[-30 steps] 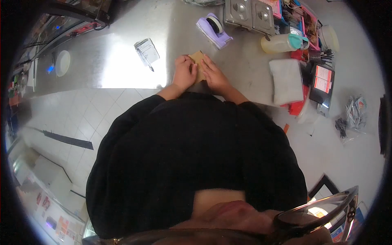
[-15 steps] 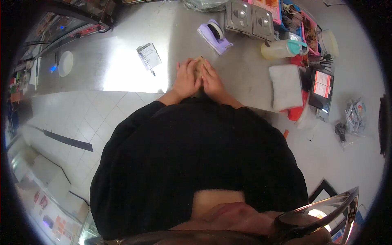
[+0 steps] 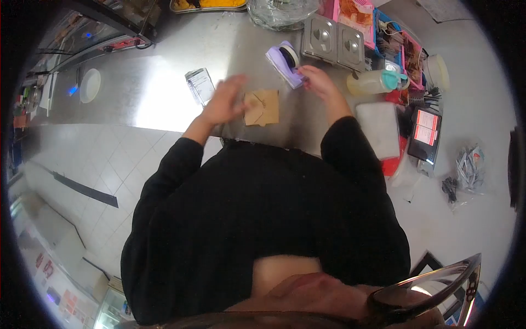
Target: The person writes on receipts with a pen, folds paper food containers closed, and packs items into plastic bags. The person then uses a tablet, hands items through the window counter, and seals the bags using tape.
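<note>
A flat brown cardboard piece [image 3: 265, 108], folded with slits, lies on the steel table [image 3: 296, 118] in front of my body. My left hand [image 3: 224, 100] hovers at its left side, slightly blurred, fingers apart and nothing in them. My right hand [image 3: 318, 80] is at the end of a purple tape dispenser [image 3: 280, 64] that carries a roll of tape. Thumb and finger are pinched there; what they hold is too small to make out. Left of my left hand lies a printed slip [image 3: 200, 85], partly covered by that hand.
Two lidded steel containers [image 3: 335, 44] stand behind the dispenser. A jug with a teal lid [image 3: 372, 83], a white folded cloth [image 3: 378, 129] and a dark device [image 3: 424, 137] are on the right. Back centre holds a plastic bag [image 3: 279, 12]; a white bowl [image 3: 90, 86] sits far left.
Both hands have come off the cardboard, which now lies uncovered. My left hand has moved left and opened; my right hand has moved up and right to the tape dispenser.
</note>
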Tool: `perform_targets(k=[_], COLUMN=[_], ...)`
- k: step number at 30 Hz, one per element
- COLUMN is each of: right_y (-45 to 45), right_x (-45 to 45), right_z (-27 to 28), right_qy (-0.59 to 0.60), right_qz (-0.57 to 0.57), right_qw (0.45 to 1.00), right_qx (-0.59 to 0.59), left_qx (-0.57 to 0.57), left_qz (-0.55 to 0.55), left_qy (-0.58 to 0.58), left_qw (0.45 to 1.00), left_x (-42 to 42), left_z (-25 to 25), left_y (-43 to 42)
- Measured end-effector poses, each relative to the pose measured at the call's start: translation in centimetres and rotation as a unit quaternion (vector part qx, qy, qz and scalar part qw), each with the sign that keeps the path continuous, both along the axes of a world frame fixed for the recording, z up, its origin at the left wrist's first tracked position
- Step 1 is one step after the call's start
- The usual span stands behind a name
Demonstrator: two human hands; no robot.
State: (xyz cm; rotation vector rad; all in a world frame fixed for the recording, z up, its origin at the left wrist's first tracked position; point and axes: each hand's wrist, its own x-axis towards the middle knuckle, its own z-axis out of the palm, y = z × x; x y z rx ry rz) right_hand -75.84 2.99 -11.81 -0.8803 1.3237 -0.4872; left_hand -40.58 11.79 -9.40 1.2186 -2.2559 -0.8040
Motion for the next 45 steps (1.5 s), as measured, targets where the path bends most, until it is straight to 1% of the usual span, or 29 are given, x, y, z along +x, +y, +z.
perform_targets(k=[1,2,3,4,5,6,7,8,9,10,12,14,15,18,21,24,27,28,30,31,32,34,36,39,40,42,43,44,45], right_y=[1.2,3.4,4.8,5.3,6.4,7.0,7.5,6.9,6.1,5.6,4.8,3.2,2.8,1.4,1.6,5.8,7.7,7.9,6.4,6.2,6.6,7.9,11.9,16.4,17.6,19.3,19.5,19.4,19.2], right_x=[-0.7,-1.4,-2.0,-2.1,-1.9,-1.3,-0.6,0.5,1.3,1.6,1.6,1.1,1.0,1.7,1.2,-0.8,0.3,1.0,2.3,1.5,-0.2,-0.6,0.8,-0.8,-0.9,-0.9,-0.6,0.1,0.8], right_z=[-0.7,-1.4,-2.2,-3.5,-5.1,-5.5,-5.8,-5.1,-4.6,-3.9,-3.1,-2.3,-2.1,-1.2,2.6,0.2,-2.5,-3.0,-3.5,-5.1,-8.5,-8.5,-2.5,-1.9,-1.8,-0.5,0.2,1.1,1.7], right_qy=[-0.021,-0.042,-0.061,0.061,0.179,0.251,0.321,0.344,0.36,0.283,0.121,0.181,0.209,0.13,0.07,-0.097,0.088,0.196,0.404,0.364,0.323,0.224,0.106,0.039,-0.012,-0.112,-0.12,-0.129,-0.139], right_qz=[-0.036,-0.073,-0.106,-0.074,-0.039,-0.043,-0.047,-0.088,-0.129,-0.205,-0.34,-0.222,-0.164,-0.05,-0.03,-0.137,-0.126,-0.138,-0.153,-0.183,-0.212,-0.246,-0.256,-0.196,-0.205,-0.222,-0.208,-0.194,-0.18], right_qw=[0.998,0.992,0.983,0.956,0.897,0.878,0.856,0.889,0.907,0.922,0.921,0.927,0.921,0.963,0.993,0.971,0.962,0.942,0.866,0.882,0.896,0.927,0.954,0.979,0.979,0.968,0.971,0.972,0.974], right_qx=[-0.045,-0.092,-0.14,-0.278,-0.403,-0.405,-0.403,-0.29,-0.176,-0.168,-0.143,-0.241,-0.284,-0.231,-0.095,-0.171,-0.226,-0.236,-0.251,-0.235,-0.218,-0.174,-0.116,-0.035,-0.015,0.024,0.021,0.018,0.014], left_qx=[0.017,0.032,0.028,0.027,0.068,0.11,0.093,0.085,0.073,0.062,0.086,0.044,0.061,0.107,0.148,0.17,0.218,0.192,0.135,0.145,0.155,0.153,0.13,0.227,0.266,0.308,0.291,0.271,0.196], left_qz=[0.151,0.298,0.356,0.415,0.384,0.347,0.299,0.274,0.248,0.223,0.219,0.229,0.241,0.264,0.283,0.28,0.222,0.212,0.195,0.221,0.246,0.278,0.29,0.237,0.161,0.099,0.087,0.102,0.126], left_qy=[0.007,0.015,-0.013,-0.04,-0.085,-0.131,-0.102,-0.089,-0.077,-0.066,-0.095,-0.082,-0.082,-0.098,-0.144,-0.182,-0.236,-0.24,-0.246,-0.2,-0.153,-0.056,0.044,0.217,0.25,0.231,0.269,0.197,0.188], left_qw=[0.988,0.954,0.934,0.908,0.917,0.922,0.944,0.954,0.963,0.971,0.967,0.969,0.965,0.954,0.937,0.927,0.921,0.928,0.94,0.943,0.945,0.947,0.947,0.92,0.917,0.918,0.914,0.937,0.954], left_x=[2.0,4.3,6.7,8.9,10.9,12.3,12.7,12.3,11.3,10.4,8.7,9.4,9.0,7.7,7.2,7.1,7.1,7.2,7.9,8.4,9.0,9.2,8.2,4.5,2.9,-1.0,-3.1,-4.3,-5.2], left_z=[-2.3,-4.4,-4.7,-5.2,-6.0,-6.7,-7.6,-7.3,-6.6,-5.8,-3.8,-6.9,-6.1,-4.8,-4.0,-4.1,-3.6,-4.0,-5.1,-5.2,-5.0,-3.6,1.5,6.5,7.6,7.0,5.3,4.9,2.7], left_y=[-0.2,-0.5,-0.8,-0.9,-0.6,-0.4,-0.5,-0.6,-0.9,-1.2,-2.1,-3.3,-3.6,-5.2,-6.3,-7.5,-8.4,-8.6,-9.1,-9.3,-9.4,-9.3,-8.4,-5.1,-3.4,0.2,1.8,3.1,3.8])
